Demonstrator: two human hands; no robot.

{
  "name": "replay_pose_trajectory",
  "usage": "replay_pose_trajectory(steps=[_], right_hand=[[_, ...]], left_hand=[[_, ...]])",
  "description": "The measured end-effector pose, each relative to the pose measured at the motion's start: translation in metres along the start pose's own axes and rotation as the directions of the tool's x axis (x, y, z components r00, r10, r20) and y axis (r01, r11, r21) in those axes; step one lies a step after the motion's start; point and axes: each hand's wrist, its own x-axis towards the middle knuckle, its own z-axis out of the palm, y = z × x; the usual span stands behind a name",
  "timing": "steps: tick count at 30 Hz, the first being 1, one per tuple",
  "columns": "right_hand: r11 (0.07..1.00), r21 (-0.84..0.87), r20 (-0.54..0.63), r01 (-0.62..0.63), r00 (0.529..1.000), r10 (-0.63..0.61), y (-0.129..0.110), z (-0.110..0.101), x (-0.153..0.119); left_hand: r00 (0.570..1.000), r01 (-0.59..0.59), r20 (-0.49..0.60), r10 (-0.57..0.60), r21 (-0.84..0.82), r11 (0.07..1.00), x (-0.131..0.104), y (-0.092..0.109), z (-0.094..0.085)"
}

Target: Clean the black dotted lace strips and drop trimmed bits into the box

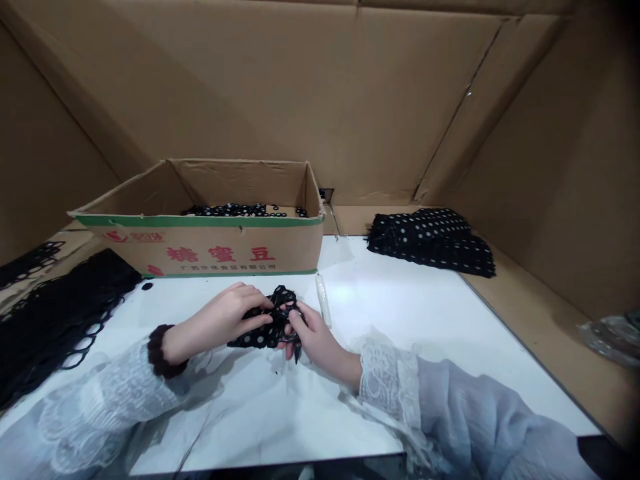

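Observation:
A small piece of black fabric with pale dots (255, 338) lies bunched over the white tabletop, between my two hands. My left hand (235, 310) presses on its upper left part, thumb and fingers closed on the cloth. From the right, my right hand (317, 339) pinches the gathered edge between thumb and fingers. A dark pointed tip (297, 352) sticks out below the right fingers; whether it is fabric or a tool I cannot tell. The fingertips of both hands are partly hidden in the dark folds.
A cardboard box (210, 250) behind my hands holds black ring-like cut pieces (230, 211). Black perforated fabric (55, 320) lies at the left, folded dotted fabric (430, 240) at the back right. A pale narrow object (323, 300) lies beyond my right hand. Cardboard walls (280, 80) enclose the table.

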Motion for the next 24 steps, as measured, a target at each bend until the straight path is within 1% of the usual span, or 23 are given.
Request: replay_pose_trajectory(steps=[2, 6, 8, 11, 13, 16, 18, 20, 21, 23, 24], right_hand=[[1.0, -0.011, -0.018, -0.002, 1.0, 0.002, -0.001, 0.0, 0.0], [0.999, -0.044, 0.013, -0.012, 1.0, 0.012, -0.001, -0.001, 0.001], [0.998, -0.058, 0.008, -0.008, 1.0, 0.008, 0.001, -0.001, 0.001], [0.996, -0.09, -0.032, 0.025, 0.999, -0.028, 0.002, -0.002, 0.001], [0.988, -0.146, -0.051, 0.06, 0.996, -0.068, 0.0, -0.002, 0.0], [0.968, -0.222, -0.055, 0.114, 0.99, -0.129, -0.003, -0.002, -0.002], [0.962, -0.247, -0.072, 0.112, 0.988, -0.133, -0.004, -0.002, -0.002], [0.96, -0.27, -0.083, 0.078, 0.991, -0.104, -0.004, -0.003, 0.0], [0.957, -0.283, -0.084, 0.063, 0.992, -0.09, -0.004, -0.003, 0.0], [0.957, -0.285, -0.069, 0.043, 0.995, -0.066, -0.003, -0.002, 0.001], [0.963, -0.266, -0.059, 0.031, 0.997, -0.049, -0.003, -0.002, 0.002]], left_hand=[[1.0, 0.014, -0.012, -0.014, -0.026, 1.0, 0.001, 0.002, 0.002], [0.996, 0.082, -0.038, -0.085, -0.072, 0.994, 0.0, 0.007, 0.008], [0.992, 0.112, -0.043, -0.117, -0.1, 0.989, -0.001, 0.009, 0.01], [0.99, 0.134, -0.033, -0.139, -0.125, 0.983, -0.002, 0.009, 0.015], [0.987, 0.153, -0.036, -0.158, -0.108, 0.982, -0.003, 0.01, 0.02], [0.982, 0.161, -0.086, -0.168, -0.084, 0.983, -0.004, 0.013, 0.027], [0.977, 0.162, -0.123, -0.175, -0.108, 0.981, -0.005, 0.014, 0.028], [0.965, 0.204, -0.125, -0.231, -0.198, 0.959, -0.004, 0.013, 0.024], [0.957, 0.235, -0.1, -0.271, -0.273, 0.933, -0.003, 0.012, 0.02], [0.933, 0.308, -0.035, -0.358, -0.437, 0.845, -0.002, 0.008, 0.013], [0.915, 0.338, -0.026, -0.403, -0.497, 0.799, -0.002, 0.007, 0.01]])
